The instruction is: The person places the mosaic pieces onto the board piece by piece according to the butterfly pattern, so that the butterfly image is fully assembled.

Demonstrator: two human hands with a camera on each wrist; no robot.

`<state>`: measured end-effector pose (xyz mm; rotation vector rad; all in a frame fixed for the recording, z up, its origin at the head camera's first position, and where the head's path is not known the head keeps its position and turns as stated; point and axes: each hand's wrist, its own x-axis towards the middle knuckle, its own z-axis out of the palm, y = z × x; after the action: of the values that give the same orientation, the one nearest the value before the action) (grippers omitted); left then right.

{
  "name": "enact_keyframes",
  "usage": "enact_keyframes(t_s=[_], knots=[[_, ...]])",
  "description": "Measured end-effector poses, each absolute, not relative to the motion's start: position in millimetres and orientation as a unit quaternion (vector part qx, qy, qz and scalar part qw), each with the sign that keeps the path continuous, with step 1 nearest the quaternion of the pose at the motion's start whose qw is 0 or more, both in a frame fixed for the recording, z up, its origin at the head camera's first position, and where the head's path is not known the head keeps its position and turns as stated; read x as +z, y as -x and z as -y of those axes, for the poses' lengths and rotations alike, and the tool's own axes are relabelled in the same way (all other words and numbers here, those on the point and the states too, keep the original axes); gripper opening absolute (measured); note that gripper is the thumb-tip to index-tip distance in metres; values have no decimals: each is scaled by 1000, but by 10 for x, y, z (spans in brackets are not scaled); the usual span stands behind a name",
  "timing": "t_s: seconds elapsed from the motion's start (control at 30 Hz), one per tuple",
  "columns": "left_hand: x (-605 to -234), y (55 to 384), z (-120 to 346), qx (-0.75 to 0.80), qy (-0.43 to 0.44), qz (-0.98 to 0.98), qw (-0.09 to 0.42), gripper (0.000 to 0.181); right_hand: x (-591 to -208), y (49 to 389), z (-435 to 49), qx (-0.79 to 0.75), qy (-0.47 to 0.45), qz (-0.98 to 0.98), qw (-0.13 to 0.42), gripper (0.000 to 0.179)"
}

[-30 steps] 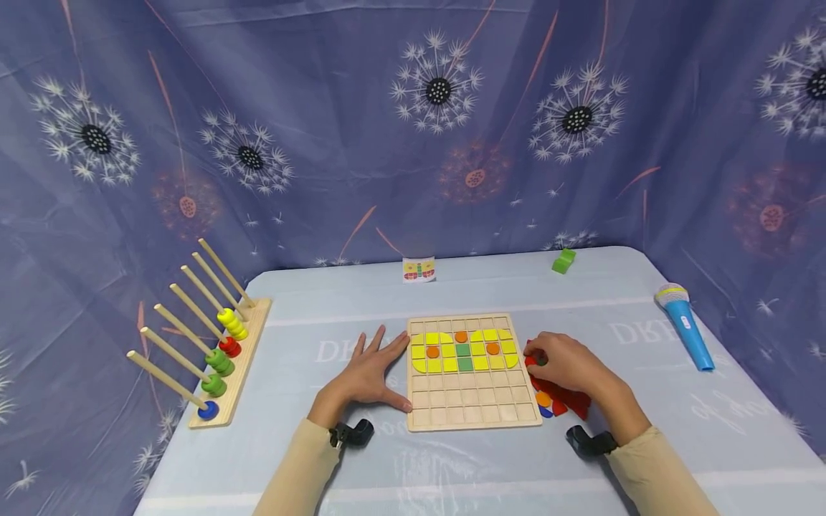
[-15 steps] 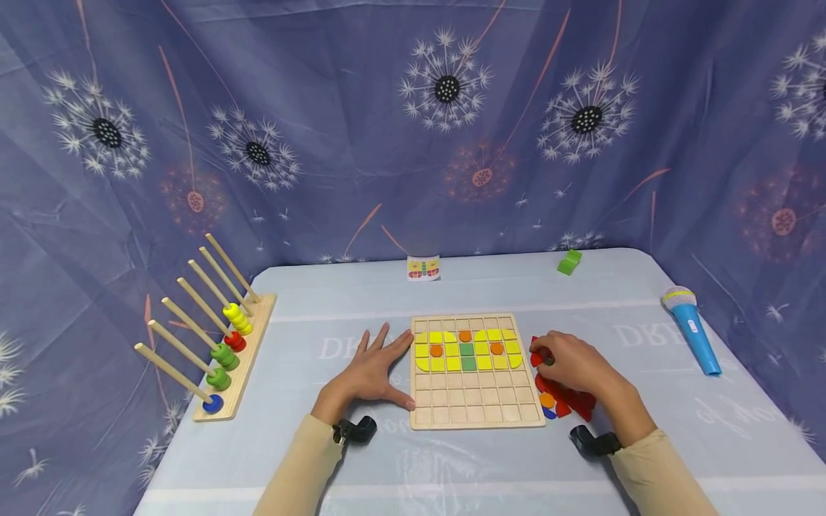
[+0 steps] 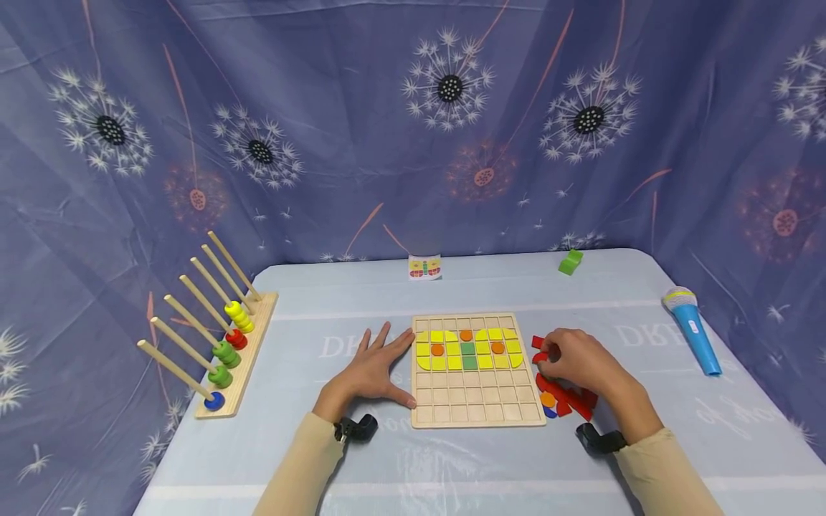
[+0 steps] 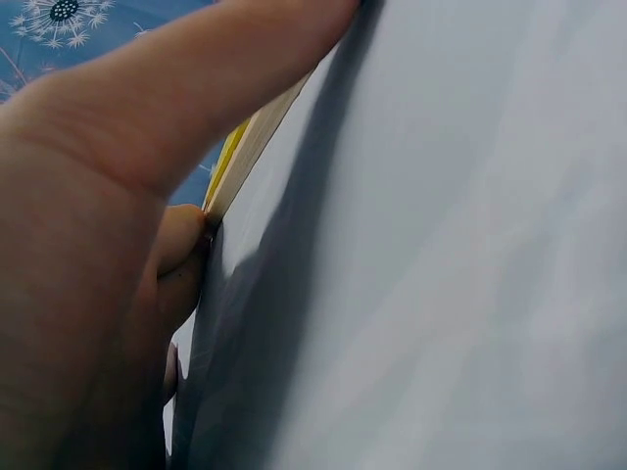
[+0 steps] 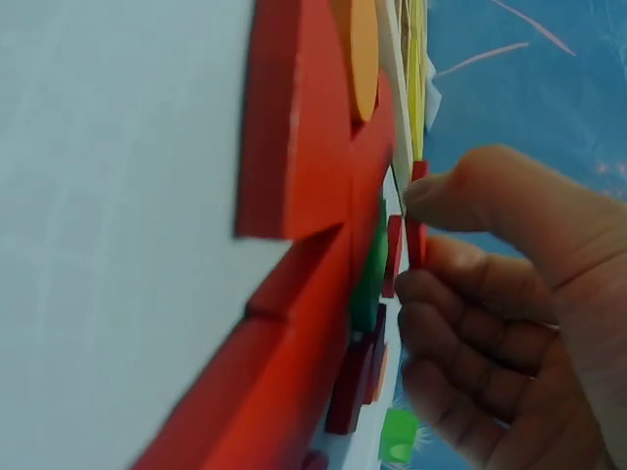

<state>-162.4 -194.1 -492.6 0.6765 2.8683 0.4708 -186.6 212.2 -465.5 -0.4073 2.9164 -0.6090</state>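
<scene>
A square wooden grid board [image 3: 479, 398] lies on the table, its upper rows set with yellow tiles [image 3: 490, 362], green squares [image 3: 468, 355] and orange discs [image 3: 497, 347]. My left hand [image 3: 368, 373] lies with fingers spread at the board's left edge, its thumb and index fingertips against the frame. In the left wrist view, the thumb [image 4: 196, 88] reaches toward the board's side. Between thumb and fingers, my right hand [image 3: 577, 362] pinches a small red tile [image 5: 416, 235], just right of the board. Beneath that hand lies a pile of red pieces [image 3: 569, 399], partly hidden by it.
An orange disc [image 3: 548, 400] and a blue disc [image 3: 550, 413] lie beside the red pile. Further back are a small picture card [image 3: 424, 268] and green blocks [image 3: 571, 262]. A toy microphone [image 3: 693, 333] lies right. At left stands a peg rack with coloured rings [image 3: 240, 380].
My right hand has drawn slightly up and right with the pinched red tile, baring more of the red pieces near the board. The left hand stays at the board's edge. The head view shifts slightly.
</scene>
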Motion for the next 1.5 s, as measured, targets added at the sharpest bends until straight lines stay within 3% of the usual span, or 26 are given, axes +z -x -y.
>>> enact_keyframes(t_s=[0.33,0.8,1.0,1.3,1.5], knots=[[-4920,1628,1954,162,-228,-957,78,134,-4554,1853,-1711,-207,222,-951,52,31],[-4949,1628,1913,161,-232,-957,73,132,-4516,1815,-1052,-193,304,-933,26,17],[-4933,1628,1911,159,-231,-957,72,131,-4548,1790,-808,-163,329,-930,-3,17],[-4930,1634,1924,153,-231,-958,75,132,-4595,1728,-580,-147,346,-927,8,27],[-4922,1619,1933,153,-231,-958,77,131,-4604,1686,-473,-139,363,-921,4,21]])
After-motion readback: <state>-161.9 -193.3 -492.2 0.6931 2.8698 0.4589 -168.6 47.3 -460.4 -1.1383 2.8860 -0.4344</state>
